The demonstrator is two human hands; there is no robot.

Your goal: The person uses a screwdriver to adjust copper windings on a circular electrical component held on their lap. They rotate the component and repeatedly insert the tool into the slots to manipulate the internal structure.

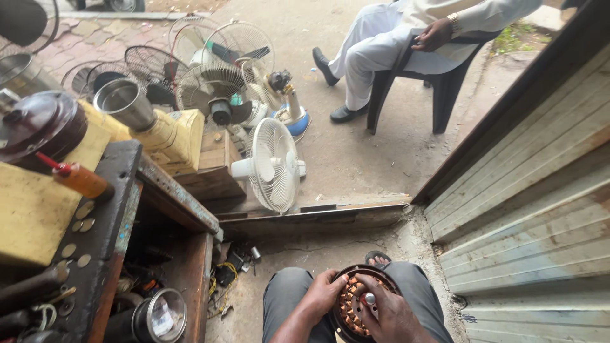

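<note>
A round fan motor stator [353, 303] with copper windings and a dark rim rests on my lap between my knees. My left hand [321, 295] grips its left rim. My right hand [391, 314] lies over its right side, fingers around the small metal shaft [369, 298] at the centre. My grey trousers and one sandalled foot [377, 258] show around it.
A cluttered wooden workbench [121, 190] with a bottle, coins and tools stands at left. A white table fan [273, 164] and several fan cages sit on the ground ahead. A person sits on a dark plastic chair [438, 82] beyond. A corrugated metal door [534, 209] is at right.
</note>
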